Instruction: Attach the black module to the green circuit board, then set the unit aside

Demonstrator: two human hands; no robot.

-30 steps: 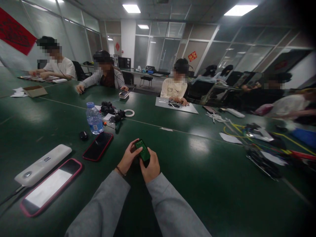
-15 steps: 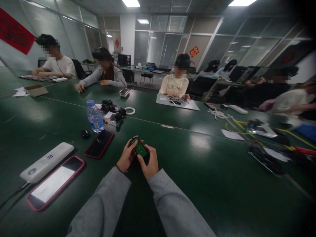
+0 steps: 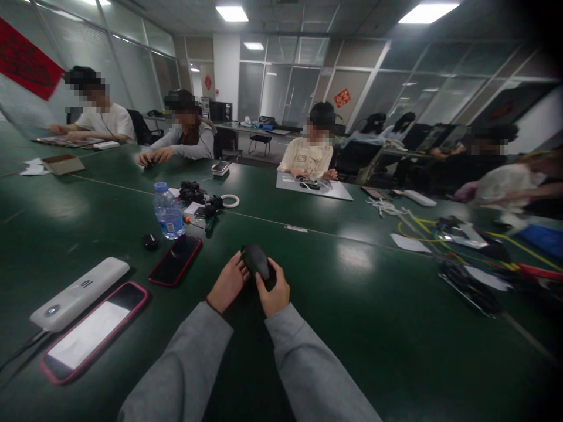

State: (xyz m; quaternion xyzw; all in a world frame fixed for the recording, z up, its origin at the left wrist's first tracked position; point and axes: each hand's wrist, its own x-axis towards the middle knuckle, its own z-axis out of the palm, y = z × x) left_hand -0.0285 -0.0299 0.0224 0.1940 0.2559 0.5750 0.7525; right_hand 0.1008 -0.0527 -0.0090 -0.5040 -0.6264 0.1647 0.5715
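Observation:
A dark, rounded object (image 3: pixel 256 260), like a computer mouse shell, is held just above the green table (image 3: pixel 352 328). My right hand (image 3: pixel 275 288) grips its right side, thumb on the near side and fingers behind it. My left hand (image 3: pixel 229 281) is at its left side, fingers bent with their tips against or just behind its edge. No green circuit board shows now; whatever lies under the dark object is hidden.
Left of my hands lie a black phone (image 3: pixel 176 259), a small black case (image 3: pixel 150 241), a white power bank (image 3: pixel 81 293) and a pink-cased phone (image 3: pixel 95 331). A water bottle (image 3: pixel 169 212) stands behind them. Cables (image 3: pixel 468 287) lie at right; several people sit around.
The green circuit board side has gone from view, and the dark rounded side now faces up between my hands. My left fingers have straightened somewhat. A person opposite has brought both hands together.

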